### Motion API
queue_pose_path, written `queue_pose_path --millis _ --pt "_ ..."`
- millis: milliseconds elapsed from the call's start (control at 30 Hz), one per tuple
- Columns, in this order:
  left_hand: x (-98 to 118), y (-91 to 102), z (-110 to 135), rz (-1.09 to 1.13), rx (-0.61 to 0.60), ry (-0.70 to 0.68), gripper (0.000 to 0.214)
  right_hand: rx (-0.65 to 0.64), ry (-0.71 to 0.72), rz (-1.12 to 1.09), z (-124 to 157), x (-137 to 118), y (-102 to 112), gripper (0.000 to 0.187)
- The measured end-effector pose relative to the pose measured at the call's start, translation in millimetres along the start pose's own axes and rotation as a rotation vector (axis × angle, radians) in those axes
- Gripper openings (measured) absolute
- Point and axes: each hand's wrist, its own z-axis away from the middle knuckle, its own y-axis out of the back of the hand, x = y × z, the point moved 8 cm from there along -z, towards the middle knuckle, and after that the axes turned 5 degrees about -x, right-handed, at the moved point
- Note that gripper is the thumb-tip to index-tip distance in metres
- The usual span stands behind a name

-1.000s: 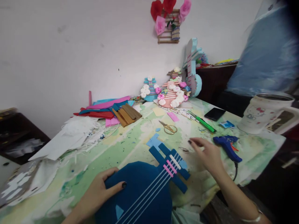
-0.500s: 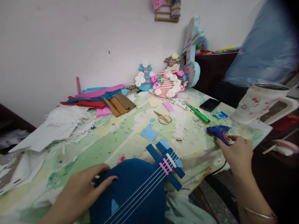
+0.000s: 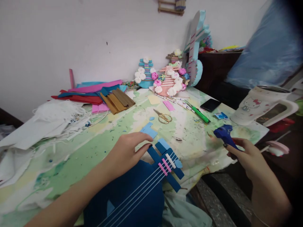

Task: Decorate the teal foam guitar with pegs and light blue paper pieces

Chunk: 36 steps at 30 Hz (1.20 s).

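Note:
A dark blue craft lute (image 3: 132,192) with white strings, pink and white strips and dark blue pegs lies at the near edge, its lower end cut off by the frame. My left hand (image 3: 127,151) is over the upper edge of its body, thumb and forefinger curved and slightly apart. Those fingertips are by a peg end and the lower edge of a light blue paper piece (image 3: 149,130); I see nothing held between them. On the right, my right hand (image 3: 246,154) grips a blue glue gun (image 3: 223,133) by its handle, raised over the table edge.
Gold scissors (image 3: 163,116), a green cutter (image 3: 200,114), a black phone (image 3: 210,105) and a white mug (image 3: 258,105) are on the table. White strings and sheets (image 3: 59,116) and coloured paper (image 3: 92,91) lie left. Flower-trimmed small instruments (image 3: 167,82) stand at the back.
My left hand has left the lute's left edge and moved right and away from me to the pegs. My right hand has lifted the glue gun from the table.

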Motion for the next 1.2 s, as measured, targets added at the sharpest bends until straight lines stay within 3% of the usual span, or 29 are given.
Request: queue_pose_path --millis 100,167,267,367,467,567,700,867,1000,1100,1200 --pt "0 -3.0 -13 0.056 0.001 0.013 0.011 -0.086 -0.072 -0.393 29 -10 -12 0.032" --pt "9 -3.8 -13 0.067 0.046 -0.016 0.01 -0.129 -0.075 -0.478 50 -20 -25 0.033" --pt "45 -5.9 4 0.021 0.164 -0.189 0.014 -0.293 0.079 -0.505 80 -42 -54 0.036" --pt "92 -17.0 31 -0.088 0.215 -0.468 0.021 -0.41 0.238 -0.384 102 -62 -78 0.033" --pt "113 -23.2 47 -0.11 0.236 -0.545 0.018 -0.366 0.411 -0.233 111 -83 -84 0.025" --pt "112 -25.0 47 -0.113 0.196 -0.467 0.023 -0.332 0.558 -0.093 117 -103 -86 0.023" --pt "112 -30.7 45 -0.183 0.132 -0.467 0.034 -0.323 0.698 0.005 125 -120 -88 0.029" --pt "112 -44.9 42 -0.332 0.126 -0.479 0.038 -0.361 0.697 0.067 129 -122 -89 0.025" --pt "113 -48.3 43 -0.503 0.149 -0.493 0.046 -0.335 0.651 0.158 127 -116 -82 0.04" --pt "116 -45.8 43 -0.538 0.125 -0.534 0.047 -0.325 0.767 0.177 132 -124 -75 0.042" --pt "116 -41.5 42 -0.519 0.127 -0.525 0.045 -0.41 0.883 0.2 137 -136 -76 0.037"
